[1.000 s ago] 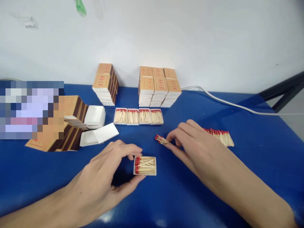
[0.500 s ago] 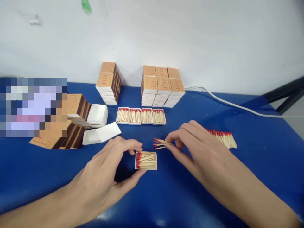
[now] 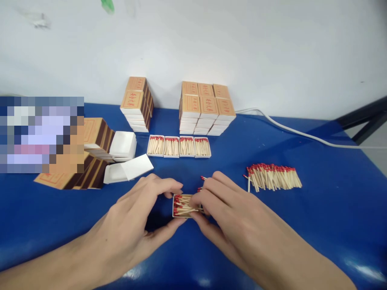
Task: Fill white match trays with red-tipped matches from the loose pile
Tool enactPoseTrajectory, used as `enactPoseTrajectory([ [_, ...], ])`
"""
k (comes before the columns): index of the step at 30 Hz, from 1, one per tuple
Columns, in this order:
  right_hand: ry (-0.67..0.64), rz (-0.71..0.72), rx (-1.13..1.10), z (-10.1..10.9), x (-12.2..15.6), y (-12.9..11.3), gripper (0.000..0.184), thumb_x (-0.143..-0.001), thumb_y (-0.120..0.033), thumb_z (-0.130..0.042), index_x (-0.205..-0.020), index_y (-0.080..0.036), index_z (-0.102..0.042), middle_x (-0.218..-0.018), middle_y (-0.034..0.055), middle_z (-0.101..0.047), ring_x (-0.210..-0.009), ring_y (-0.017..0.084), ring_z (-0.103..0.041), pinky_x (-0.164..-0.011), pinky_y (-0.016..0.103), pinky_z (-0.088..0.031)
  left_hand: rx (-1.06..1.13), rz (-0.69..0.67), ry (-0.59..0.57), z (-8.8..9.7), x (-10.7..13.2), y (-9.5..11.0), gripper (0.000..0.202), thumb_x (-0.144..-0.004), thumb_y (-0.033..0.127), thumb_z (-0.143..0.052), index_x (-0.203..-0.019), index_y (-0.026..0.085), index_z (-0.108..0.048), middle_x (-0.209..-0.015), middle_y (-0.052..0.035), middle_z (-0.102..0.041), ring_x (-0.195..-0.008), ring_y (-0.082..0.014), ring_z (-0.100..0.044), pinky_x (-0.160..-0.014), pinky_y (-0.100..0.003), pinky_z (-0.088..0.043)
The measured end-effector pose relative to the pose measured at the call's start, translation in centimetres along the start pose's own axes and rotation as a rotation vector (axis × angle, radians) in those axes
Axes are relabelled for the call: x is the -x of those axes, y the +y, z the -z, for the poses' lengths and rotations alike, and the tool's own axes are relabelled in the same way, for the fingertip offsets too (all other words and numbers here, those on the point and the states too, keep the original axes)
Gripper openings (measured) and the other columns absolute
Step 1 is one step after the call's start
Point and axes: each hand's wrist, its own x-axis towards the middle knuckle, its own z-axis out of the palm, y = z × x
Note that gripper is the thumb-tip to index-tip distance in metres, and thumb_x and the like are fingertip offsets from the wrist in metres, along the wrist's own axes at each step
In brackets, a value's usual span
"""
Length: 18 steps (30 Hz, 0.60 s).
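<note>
So the left hand (image 3: pixel 137 211) pinches the white rectangular cardboard tray (image 3: pixel 173 206), between both hands, by its long sides (best spot imo, probably feather-light and crushable) while the right hand (image 3: pixel 228 209) pinches slim red-tipped wooden matches (image 3: pixel 187 210) over it.

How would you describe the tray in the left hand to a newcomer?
On the blue table, find the row of four match-filled trays. Nearer the person, between left hand and right hand, is the small white tray. Unlike those in the row, its match heads point left, not toward the wall.
</note>
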Motion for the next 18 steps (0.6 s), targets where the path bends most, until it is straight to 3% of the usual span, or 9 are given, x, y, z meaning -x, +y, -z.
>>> enactPoseTrajectory([
  [4,-0.017,-0.051,-0.066,0.6,0.0,0.3,0.014,-0.116,-0.023,-0.066,-0.109,-0.025,-0.077,-0.103,0.0067,-0.077,-0.099,0.026,-0.07,-0.087,0.041,-0.063,0.005,-0.062,-0.031,0.3,-0.4,0.2,0.029,-0.111,0.025,-0.073,-0.137,0.03,-0.063,-0.119,0.001,-0.08,-0.103,-0.0175,-0.079,-0.089,-0.033,-0.066],
  [10,-0.025,-0.086,-0.181,0.1,-0.1,0.6,0.022,-0.119,-0.019,-0.061,-0.101,-0.023,-0.073,-0.102,0.0038,-0.074,-0.098,0.022,-0.067,-0.09,0.039,-0.06,0.022,-0.168,-0.027,0.5,-0.9,0.3,0.022,-0.112,0.02,-0.076,-0.132,0.026,-0.069,-0.119,0.0001,-0.081,-0.104,-0.0147,-0.075,-0.095,-0.029,-0.064],
  [13,-0.003,-0.101,-0.308,-0.2,-0.2,0.6,0.014,-0.119,-0.024,-0.064,-0.11,-0.022,-0.075,-0.105,0.002,-0.071,-0.1,0.019,-0.065,-0.09,0.035,-0.057,0.022,-0.194,-0.007,0.5,-0.9,0.2,0.02,-0.112,0.02,-0.078,-0.13,0.023,-0.07,-0.118,-0.0004,-0.08,-0.103,-0.0128,-0.074,-0.095,-0.026,-0.063],
  [18,-0.015,-0.191,-0.451,0.4,0.3,1.4,0.004,-0.116,-0.032,-0.073,-0.12,-0.032,-0.075,-0.114,-0.0019,-0.07,-0.108,0.015,-0.066,-0.091,0.027,-0.055,0.013,-0.216,-0.005,0.6,-0.8,0.2,0.019,-0.111,0.02,-0.079,-0.129,0.021,-0.073,-0.121,-0.0014,-0.08,-0.106,-0.0124,-0.073,-0.098,-0.026,-0.063],
])
